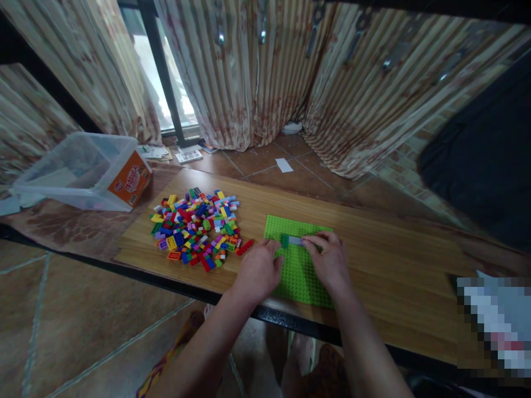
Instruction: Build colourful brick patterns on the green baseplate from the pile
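A bright green studded baseplate (307,282) lies on the wooden board under my hands. On its upper part sit a dark green brick (285,241) and a lavender brick (295,240), end to end in a short row. My right hand (331,258) pinches the right end of the lavender brick between thumb and fingers. At the plate's left edge, my left hand (260,268) is closed with its fingers curled beside the dark green brick; anything inside them is hidden. Just left of that hand, a long red brick (244,247) rests on the board.
A large pile of mixed coloured bricks (194,226) spreads over the left of the wooden board (394,265). Further left stands a clear plastic bin (91,190) with an orange label. A blurred-out item (498,326) lies at the right end. Striped curtains (249,83) hang behind.
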`<action>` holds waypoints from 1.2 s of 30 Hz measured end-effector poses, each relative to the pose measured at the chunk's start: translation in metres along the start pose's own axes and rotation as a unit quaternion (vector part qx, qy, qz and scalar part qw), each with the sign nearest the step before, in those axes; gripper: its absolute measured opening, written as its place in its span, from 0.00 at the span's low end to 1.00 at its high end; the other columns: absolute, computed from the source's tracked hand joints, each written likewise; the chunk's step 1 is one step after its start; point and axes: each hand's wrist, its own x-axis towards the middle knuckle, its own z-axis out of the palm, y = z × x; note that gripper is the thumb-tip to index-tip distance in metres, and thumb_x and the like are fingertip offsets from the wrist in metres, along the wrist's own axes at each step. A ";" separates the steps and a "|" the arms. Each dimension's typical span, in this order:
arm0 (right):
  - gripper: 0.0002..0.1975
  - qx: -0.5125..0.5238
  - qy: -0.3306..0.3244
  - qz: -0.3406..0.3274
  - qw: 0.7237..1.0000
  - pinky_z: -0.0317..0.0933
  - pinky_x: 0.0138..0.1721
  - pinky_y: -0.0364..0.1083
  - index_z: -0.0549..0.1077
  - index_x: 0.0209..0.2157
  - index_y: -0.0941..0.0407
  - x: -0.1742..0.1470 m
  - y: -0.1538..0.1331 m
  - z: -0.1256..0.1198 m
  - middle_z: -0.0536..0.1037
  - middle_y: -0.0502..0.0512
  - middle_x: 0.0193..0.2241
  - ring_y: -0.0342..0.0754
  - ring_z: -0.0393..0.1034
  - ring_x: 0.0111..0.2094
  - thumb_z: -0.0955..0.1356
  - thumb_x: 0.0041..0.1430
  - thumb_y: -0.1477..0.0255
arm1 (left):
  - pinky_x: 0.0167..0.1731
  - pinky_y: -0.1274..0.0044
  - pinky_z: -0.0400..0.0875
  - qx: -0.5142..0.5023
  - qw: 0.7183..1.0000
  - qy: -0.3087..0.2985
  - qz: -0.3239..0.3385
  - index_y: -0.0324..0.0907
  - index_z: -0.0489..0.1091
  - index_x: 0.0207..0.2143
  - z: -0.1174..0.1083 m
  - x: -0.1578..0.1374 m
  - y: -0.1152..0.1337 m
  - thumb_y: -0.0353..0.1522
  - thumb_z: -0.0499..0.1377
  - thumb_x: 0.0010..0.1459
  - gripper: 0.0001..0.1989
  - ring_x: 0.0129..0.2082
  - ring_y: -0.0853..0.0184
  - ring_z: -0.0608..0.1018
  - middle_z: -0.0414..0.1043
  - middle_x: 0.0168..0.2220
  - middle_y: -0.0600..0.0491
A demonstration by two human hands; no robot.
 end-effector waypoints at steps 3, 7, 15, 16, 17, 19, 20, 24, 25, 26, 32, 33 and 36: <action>0.11 -0.027 0.001 0.004 1.000 0.55 0.46 0.56 0.80 0.36 0.47 -0.002 -0.002 -0.001 0.71 0.57 0.43 0.56 0.61 0.46 0.66 0.59 0.61 | 0.41 0.74 0.69 0.009 1.000 0.000 0.003 0.41 0.69 0.45 0.001 -0.001 0.000 0.31 0.53 0.59 0.12 0.41 0.63 0.75 0.72 0.42 0.49; 0.12 -0.043 0.011 -0.005 0.999 0.56 0.45 0.56 0.79 0.39 0.46 -0.007 -0.003 0.001 0.70 0.57 0.45 0.56 0.61 0.46 0.65 0.60 0.61 | 0.40 0.74 0.69 0.020 1.000 -0.005 0.002 0.42 0.69 0.45 0.001 0.001 0.002 0.31 0.53 0.59 0.12 0.40 0.64 0.75 0.72 0.42 0.49; 0.14 -0.015 0.009 -0.027 0.999 0.56 0.46 0.57 0.77 0.44 0.45 -0.010 0.002 -0.001 0.71 0.56 0.47 0.56 0.61 0.48 0.63 0.62 0.62 | 0.41 0.74 0.69 0.038 0.999 -0.009 -0.013 0.42 0.69 0.45 -0.001 0.005 0.007 0.31 0.53 0.59 0.12 0.41 0.64 0.76 0.72 0.43 0.49; 0.15 -0.003 0.010 -0.028 1.000 0.56 0.47 0.57 0.76 0.46 0.46 -0.010 0.003 -0.002 0.72 0.56 0.47 0.56 0.61 0.48 0.62 0.63 0.62 | 0.41 0.74 0.69 0.040 0.999 -0.007 -0.015 0.42 0.69 0.45 -0.001 0.005 0.007 0.31 0.53 0.59 0.12 0.41 0.64 0.76 0.72 0.43 0.49; 0.16 0.012 0.012 -0.029 0.999 0.57 0.47 0.57 0.75 0.48 0.48 -0.009 0.004 -0.002 0.73 0.57 0.46 0.55 0.62 0.48 0.61 0.63 0.63 | 0.41 0.74 0.69 0.041 0.999 -0.006 -0.017 0.42 0.68 0.45 -0.001 0.005 0.007 0.31 0.53 0.59 0.12 0.41 0.64 0.76 0.72 0.43 0.49; 0.16 0.038 0.014 -0.033 0.999 0.57 0.48 0.56 0.74 0.48 0.50 -0.009 0.006 -0.004 0.73 0.57 0.45 0.54 0.63 0.47 0.61 0.64 0.65 | 0.41 0.73 0.69 0.044 0.999 -0.003 -0.021 0.42 0.68 0.46 0.000 0.006 0.008 0.31 0.53 0.59 0.13 0.41 0.63 0.76 0.72 0.44 0.49; 0.16 0.046 0.014 -0.036 0.998 0.57 0.48 0.56 0.75 0.47 0.51 -0.009 0.007 -0.004 0.74 0.57 0.45 0.54 0.63 0.47 0.61 0.63 0.65 | 0.41 0.73 0.69 0.047 0.999 -0.003 -0.022 0.42 0.68 0.46 0.001 0.006 0.008 0.31 0.53 0.59 0.13 0.41 0.63 0.76 0.72 0.44 0.49; 0.15 0.030 0.004 -0.049 0.998 0.57 0.49 0.56 0.75 0.46 0.50 -0.010 0.006 -0.004 0.73 0.56 0.47 0.54 0.62 0.49 0.62 0.62 0.66 | 0.42 0.73 0.69 0.057 0.998 -0.004 -0.020 0.42 0.67 0.48 0.002 0.007 0.008 0.32 0.53 0.59 0.15 0.42 0.62 0.75 0.71 0.45 0.48; 0.15 0.023 0.001 -0.051 0.998 0.57 0.49 0.56 0.75 0.46 0.50 -0.010 0.005 -0.004 0.73 0.56 0.47 0.55 0.62 0.49 0.62 0.62 0.67 | 0.42 0.72 0.69 0.060 0.998 -0.006 -0.021 0.42 0.67 0.49 0.002 0.007 0.008 0.32 0.53 0.59 0.15 0.43 0.62 0.75 0.71 0.45 0.48; 0.15 0.016 -0.001 -0.052 0.999 0.56 0.49 0.56 0.75 0.46 0.50 -0.010 0.004 -0.003 0.73 0.56 0.48 0.55 0.62 0.49 0.62 0.62 0.67 | 0.43 0.72 0.69 0.065 0.998 -0.010 -0.021 0.42 0.66 0.50 0.002 0.007 0.008 0.32 0.53 0.59 0.16 0.44 0.62 0.75 0.71 0.46 0.48; 0.13 -0.013 -0.008 -0.054 0.998 0.56 0.48 0.57 0.76 0.44 0.50 -0.011 -0.002 -0.003 0.72 0.57 0.49 0.56 0.61 0.50 0.63 0.61 0.68 | 0.46 0.71 0.68 0.095 0.995 -0.026 -0.007 0.41 0.63 0.55 0.004 0.006 0.009 0.34 0.52 0.59 0.21 0.47 0.60 0.73 0.69 0.49 0.46; 0.13 -0.015 -0.008 -0.053 0.998 0.56 0.48 0.57 0.76 0.44 0.50 -0.011 -0.003 -0.003 0.72 0.57 0.49 0.56 0.61 0.50 0.63 0.61 0.68 | 0.46 0.70 0.68 0.098 0.995 -0.028 -0.006 0.40 0.63 0.56 0.004 0.006 0.009 0.34 0.52 0.59 0.21 0.47 0.59 0.72 0.68 0.49 0.45; 0.12 -0.012 -0.007 -0.049 0.999 0.56 0.48 0.57 0.76 0.43 0.50 -0.011 -0.004 -0.004 0.72 0.57 0.49 0.57 0.61 0.50 0.63 0.61 0.68 | 0.46 0.70 0.68 0.099 0.995 -0.030 -0.005 0.40 0.62 0.56 0.004 0.006 0.009 0.34 0.52 0.59 0.22 0.47 0.59 0.72 0.68 0.49 0.45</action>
